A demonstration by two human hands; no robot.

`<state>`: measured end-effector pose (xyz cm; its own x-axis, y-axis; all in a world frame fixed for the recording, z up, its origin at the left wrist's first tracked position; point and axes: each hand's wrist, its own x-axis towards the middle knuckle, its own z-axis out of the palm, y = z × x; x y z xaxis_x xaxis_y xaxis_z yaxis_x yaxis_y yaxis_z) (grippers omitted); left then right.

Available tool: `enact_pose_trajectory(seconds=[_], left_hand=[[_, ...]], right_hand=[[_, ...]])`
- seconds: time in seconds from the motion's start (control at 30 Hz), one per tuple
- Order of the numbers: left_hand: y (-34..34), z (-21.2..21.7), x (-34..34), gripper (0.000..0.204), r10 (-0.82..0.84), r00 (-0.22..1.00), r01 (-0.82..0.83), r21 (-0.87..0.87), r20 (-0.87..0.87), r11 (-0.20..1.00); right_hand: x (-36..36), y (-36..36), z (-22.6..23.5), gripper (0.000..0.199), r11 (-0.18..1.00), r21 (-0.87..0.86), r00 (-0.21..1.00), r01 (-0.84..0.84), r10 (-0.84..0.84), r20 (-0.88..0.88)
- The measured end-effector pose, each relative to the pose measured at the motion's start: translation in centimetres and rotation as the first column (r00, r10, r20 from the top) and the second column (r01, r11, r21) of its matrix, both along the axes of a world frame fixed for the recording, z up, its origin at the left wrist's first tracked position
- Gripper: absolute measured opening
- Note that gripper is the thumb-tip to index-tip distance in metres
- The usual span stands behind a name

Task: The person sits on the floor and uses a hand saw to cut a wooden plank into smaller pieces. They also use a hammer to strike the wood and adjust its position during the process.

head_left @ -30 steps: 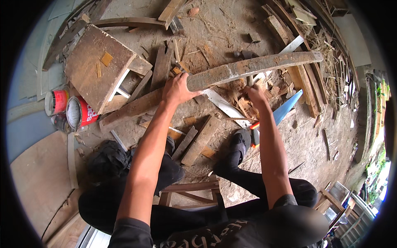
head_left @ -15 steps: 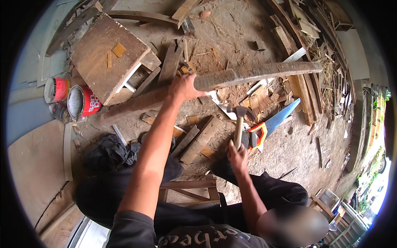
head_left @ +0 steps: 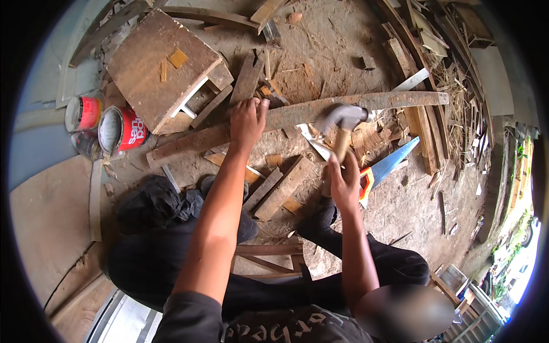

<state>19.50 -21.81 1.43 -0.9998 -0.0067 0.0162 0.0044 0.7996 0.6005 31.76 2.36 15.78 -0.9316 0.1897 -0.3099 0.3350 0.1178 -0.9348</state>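
A long wooden beam [head_left: 320, 110] stretches across in front of me, from near the paint cans to the wood pile at the right. My left hand [head_left: 248, 123] grips it left of its middle, fingers wrapped over the far edge. In my right hand [head_left: 344, 182] is a claw hammer [head_left: 344, 121], raised with its head over the beam; where the head overlaps the wood I cannot tell whether they touch. Just right of that hand a handsaw [head_left: 394, 162] with a blue blade and orange handle lies on the ground, its handle partly hidden.
A worn wooden box-like piece [head_left: 160, 68] stands at the far left beside red paint cans [head_left: 121, 131]. Short wood offcuts [head_left: 284, 188] lie between my legs and the beam. A black plastic bag [head_left: 153, 206] sits at left. Long planks [head_left: 430, 137] are piled at the right.
My right hand has lifted the hammer up and forward, bringing its head over the beam. My left hand still holds the beam, its grip more closed over the edge. The view has shifted slightly.
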Motion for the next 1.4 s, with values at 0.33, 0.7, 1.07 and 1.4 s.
enact_pose_trajectory(seconds=[0.33,0.7,1.07,1.4], left_hand=[[1.0,0.8,0.5,0.038,0.016,0.986,-0.05,-0.2,-0.165,0.979],[1.2,0.4,0.9,0.028,0.041,0.962,-0.088,-0.168,-0.269,0.982],[1.3,0.4,0.1,0.028,0.048,0.961,-0.101,-0.183,-0.274,0.978],[1.3,0.7,0.4,0.025,0.022,0.959,-0.081,-0.197,-0.282,0.977]], right_hand=[[-9.6,-2.6,-4.2,0.038,0.902,0.413,0.99,-0.126,0.088,0.11],[-8.5,-4.8,-5.7,0.024,0.793,0.608,0.974,-0.051,0.174,-0.145],[-6.0,-5.1,-5.4,0.025,0.751,0.646,0.96,-0.14,0.262,-0.097],[-3.9,-5.5,-6.2,0.026,0.751,0.656,0.984,-0.069,0.159,-0.078]])
